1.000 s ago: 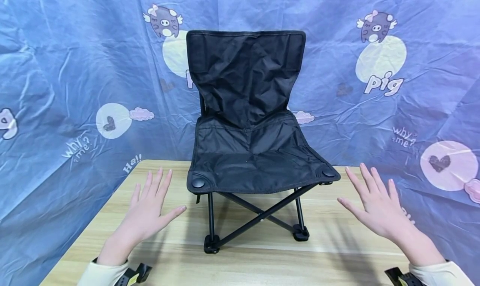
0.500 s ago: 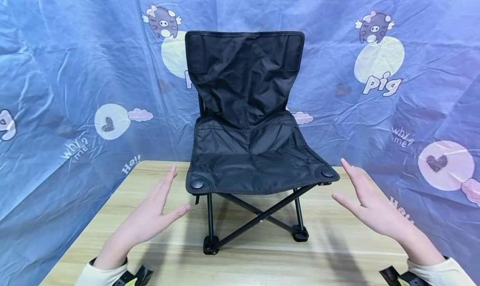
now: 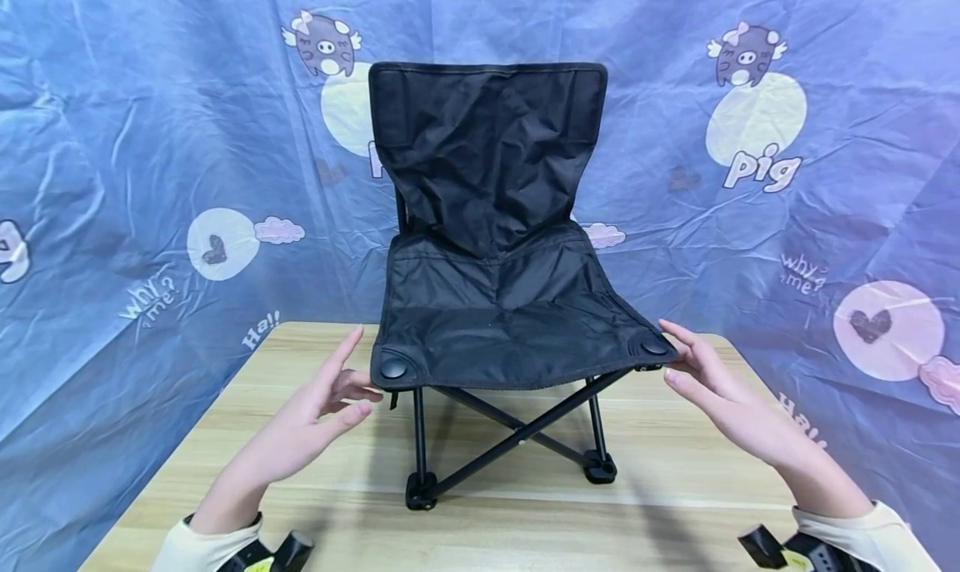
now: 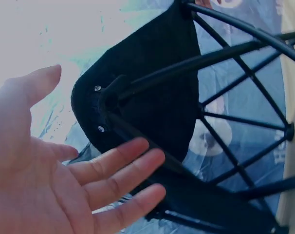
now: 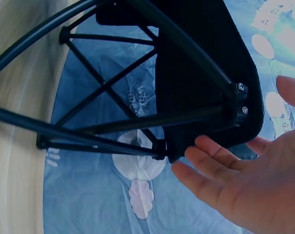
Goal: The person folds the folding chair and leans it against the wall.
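Note:
A black folding chair [image 3: 495, 338] stands unfolded, with crossed tubular legs [image 3: 521, 434] and dark plastic feet. My left hand [image 3: 306, 430] is at the seat's left front corner, its index finger stretched up and the others reaching toward the underside. In the left wrist view, the fingers [image 4: 123, 161] lie loosely spread by the corner joint [image 4: 111, 100]. At the right front corner is my right hand [image 3: 731, 405], thumb in front and fingers slightly bent beside the edge. The right wrist view has those fingers [image 5: 211, 163] near the seat cloth [image 5: 206, 87]; contact is unclear on both sides.
The chair is on a light wooden table [image 3: 525, 530] with rounded back corners. Behind and at both sides hangs a wrinkled blue cloth [image 3: 150, 163] printed with pigs, hearts and words. A strapped device [image 3: 258, 555] sits on each wrist.
Both hands have turned from palms down with spread fingers to palms facing inward. They have moved in to the seat's front corners, fingers bending slightly. The chair has stayed in place.

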Demonstrator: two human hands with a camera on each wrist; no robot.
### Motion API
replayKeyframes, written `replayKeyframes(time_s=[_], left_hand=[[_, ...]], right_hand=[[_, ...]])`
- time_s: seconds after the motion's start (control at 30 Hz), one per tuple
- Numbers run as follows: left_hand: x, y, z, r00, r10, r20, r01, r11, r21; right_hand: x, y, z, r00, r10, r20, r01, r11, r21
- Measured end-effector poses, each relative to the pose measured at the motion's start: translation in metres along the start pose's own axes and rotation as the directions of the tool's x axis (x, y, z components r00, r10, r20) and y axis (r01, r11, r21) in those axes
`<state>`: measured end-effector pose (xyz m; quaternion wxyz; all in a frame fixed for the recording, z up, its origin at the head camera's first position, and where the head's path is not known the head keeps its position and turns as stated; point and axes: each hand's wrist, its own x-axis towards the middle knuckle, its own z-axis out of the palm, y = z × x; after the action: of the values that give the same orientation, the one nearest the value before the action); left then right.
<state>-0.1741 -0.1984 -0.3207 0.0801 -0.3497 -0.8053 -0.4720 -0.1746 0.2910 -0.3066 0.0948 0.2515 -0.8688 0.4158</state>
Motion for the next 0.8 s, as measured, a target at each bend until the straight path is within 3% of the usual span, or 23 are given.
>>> replayKeyframes(time_s=[0.13,0.27,0.47,0.6,0.8], left_hand=[[0.003,-0.005,0.001,0.998,0.055,0.037,-0.047,0.981,-0.189],[0.007,-0.010,0.004,0.994,0.096,0.051,-0.074,0.944,-0.322],[0.013,-0.014,0.010,0.994,0.107,0.022,-0.085,0.878,-0.472],[0.015,-0.016,0.016,0.996,0.080,-0.025,-0.081,0.849,-0.521],[0.018,-0.020,0.024,0.994,0.047,-0.098,-0.096,0.810,-0.579]], right_hand=[[0.003,0.002,0.003,0.997,-0.073,0.025,0.068,0.982,0.179],[0.006,0.006,0.005,0.992,-0.114,0.058,0.083,0.919,0.384],[0.012,0.015,0.010,0.980,-0.195,0.039,0.124,0.751,0.648],[0.015,0.020,0.013,0.970,-0.241,0.024,0.142,0.646,0.750],[0.019,0.028,0.018,0.946,-0.323,0.008,0.148,0.456,0.878]])
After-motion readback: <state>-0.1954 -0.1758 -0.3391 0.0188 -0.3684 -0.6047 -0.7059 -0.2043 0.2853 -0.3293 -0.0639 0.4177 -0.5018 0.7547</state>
